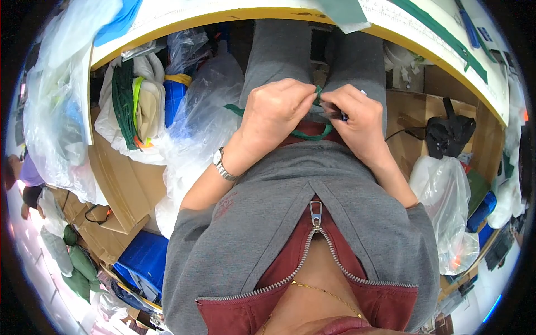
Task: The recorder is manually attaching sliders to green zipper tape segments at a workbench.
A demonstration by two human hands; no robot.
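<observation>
My left hand (276, 114) and my right hand (357, 120) meet in front of my waist, over my grey trousers. Both pinch a thin green strip (310, 134) that loops down between them, with one end trailing left past my left hand. A small dark tool tip shows at my right fingers; its kind is unclear. A metal watch (222, 166) sits on my left wrist. I wear a grey zip top over a red one.
A yellow-edged white worktable (435, 42) curves across the top with green strips on it. Clear plastic bags (195, 117), cardboard boxes (120, 184) and blue crates (142, 259) crowd my left. A bag (446, 195) and black item (449, 134) sit right.
</observation>
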